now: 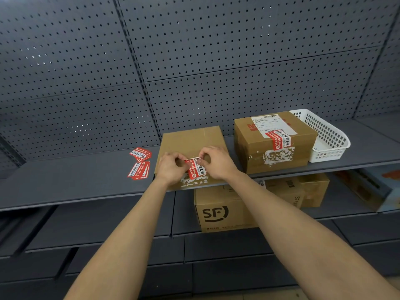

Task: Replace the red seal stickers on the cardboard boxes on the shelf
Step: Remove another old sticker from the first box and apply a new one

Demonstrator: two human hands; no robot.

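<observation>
Small print on red seal sticker (195, 171) and shipping label (273, 124): illegible.

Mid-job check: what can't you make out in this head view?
1. Head view: upper end of the sticker, hidden under the fingers of the left hand and right hand; peeling or pressing, cannot tell.
2. Head view: print on the shipping label, too small.
3. Head view: SF box, partly behind the shelf edge and right arm.

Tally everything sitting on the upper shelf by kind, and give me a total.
Cardboard boxes: 2
White baskets: 1
Loose red sticker piles: 2
Red seal stickers on boxes: 2
Total: 7
</observation>
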